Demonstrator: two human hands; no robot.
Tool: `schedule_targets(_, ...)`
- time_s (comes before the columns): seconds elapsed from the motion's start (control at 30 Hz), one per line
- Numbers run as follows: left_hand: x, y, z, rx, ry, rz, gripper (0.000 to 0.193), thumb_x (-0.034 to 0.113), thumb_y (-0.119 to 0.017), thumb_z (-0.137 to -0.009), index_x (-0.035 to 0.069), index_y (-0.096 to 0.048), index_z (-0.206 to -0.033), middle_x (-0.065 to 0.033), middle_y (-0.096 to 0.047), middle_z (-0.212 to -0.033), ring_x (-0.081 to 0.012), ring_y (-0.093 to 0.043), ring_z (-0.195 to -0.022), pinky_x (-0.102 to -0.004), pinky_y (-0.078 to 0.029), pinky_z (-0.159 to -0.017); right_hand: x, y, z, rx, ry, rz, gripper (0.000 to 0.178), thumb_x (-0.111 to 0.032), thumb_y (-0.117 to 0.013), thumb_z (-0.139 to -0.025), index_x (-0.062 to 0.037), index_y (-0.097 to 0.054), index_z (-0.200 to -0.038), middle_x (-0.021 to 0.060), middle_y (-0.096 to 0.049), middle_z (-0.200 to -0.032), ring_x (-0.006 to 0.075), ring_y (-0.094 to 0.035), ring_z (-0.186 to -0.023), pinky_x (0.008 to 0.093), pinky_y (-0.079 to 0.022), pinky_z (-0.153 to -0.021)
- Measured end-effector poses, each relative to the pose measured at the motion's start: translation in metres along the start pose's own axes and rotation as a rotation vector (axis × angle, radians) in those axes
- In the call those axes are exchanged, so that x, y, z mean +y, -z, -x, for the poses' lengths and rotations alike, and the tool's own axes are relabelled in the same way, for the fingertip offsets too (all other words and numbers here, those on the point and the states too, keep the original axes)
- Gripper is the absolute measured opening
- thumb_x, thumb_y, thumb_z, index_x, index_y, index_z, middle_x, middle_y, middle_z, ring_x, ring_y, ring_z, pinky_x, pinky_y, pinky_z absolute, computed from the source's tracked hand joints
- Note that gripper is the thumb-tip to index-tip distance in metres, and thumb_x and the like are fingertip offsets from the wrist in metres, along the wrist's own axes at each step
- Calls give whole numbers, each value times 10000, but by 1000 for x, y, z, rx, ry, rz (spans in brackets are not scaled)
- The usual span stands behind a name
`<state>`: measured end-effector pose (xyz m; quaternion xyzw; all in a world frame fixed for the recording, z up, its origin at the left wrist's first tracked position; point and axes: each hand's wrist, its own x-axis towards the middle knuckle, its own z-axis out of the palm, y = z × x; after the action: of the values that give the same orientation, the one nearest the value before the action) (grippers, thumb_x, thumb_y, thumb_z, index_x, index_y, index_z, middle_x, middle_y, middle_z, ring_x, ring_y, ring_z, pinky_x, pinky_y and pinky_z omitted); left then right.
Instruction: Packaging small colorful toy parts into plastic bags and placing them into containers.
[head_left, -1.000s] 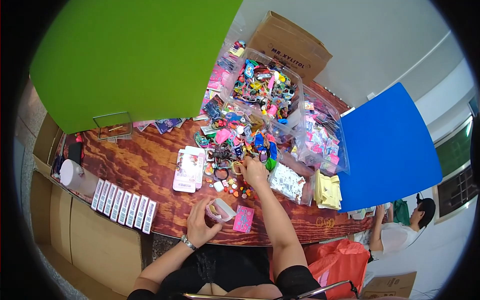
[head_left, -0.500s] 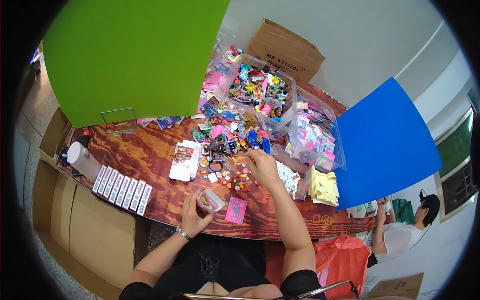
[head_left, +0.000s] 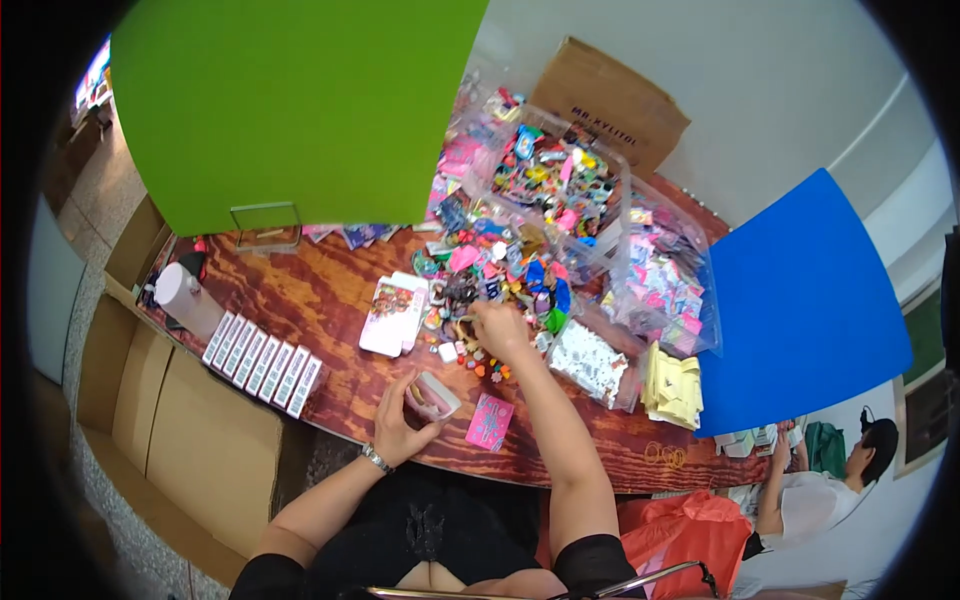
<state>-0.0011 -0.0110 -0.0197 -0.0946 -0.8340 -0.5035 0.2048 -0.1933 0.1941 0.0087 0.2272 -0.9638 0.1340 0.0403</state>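
My left hand (head_left: 398,425) is wrapped round a small open carton (head_left: 436,398), pink and white, its open end facing up and right. Something tan shows inside the carton. My right hand (head_left: 503,332) reaches over the near side of a heap of colourful trinkets (head_left: 545,290). Its fingertips are pressed together among dark hair ties and small charms; whatever they pinch is hidden. Little bright charms (head_left: 494,368) lie just below that hand. Between my two arms a pink patterned card (head_left: 490,423) rests flat on the table. Left of the heap is a printed white carton (head_left: 394,318).
A row of slim boxes (head_left: 262,362) and a white cup (head_left: 188,300) are at the left. Clear bins (head_left: 625,225) of trinkets and packets stand behind the heap. Right are a tray of white pieces (head_left: 590,362) and yellow packets (head_left: 672,388). Another person (head_left: 815,500) works far right.
My right hand has moved left and down in the heap, off the tan bands to the darker pieces. The whole view has shifted a little. My left hand keeps its hold on the carton.
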Motion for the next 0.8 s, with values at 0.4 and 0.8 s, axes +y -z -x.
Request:
schedule_targets(0.4,0,3,-3,35,-184,74,906,160,-942,-637,15,-458,-1389,-180,-574,-1379,-334,-590,-1242,-417,-479,-1027,0,29,1,29,-32,-103,190,-245,-718,-875,-110,-722,-1008,141,-710,-921,347,-690,-832,459,-540,-734)
schedule_targets(0.8,12,3,8,12,-189,136,869,128,-941,-616,36,-469,-1340,-179,-608,-1315,-350,-599,-1211,-439,-490,-999,-4,59,38,86,103,-205,176,-125,-718,-846,-48,-705,-1004,156,-699,-845,309,-689,-727,406,-532,-661)
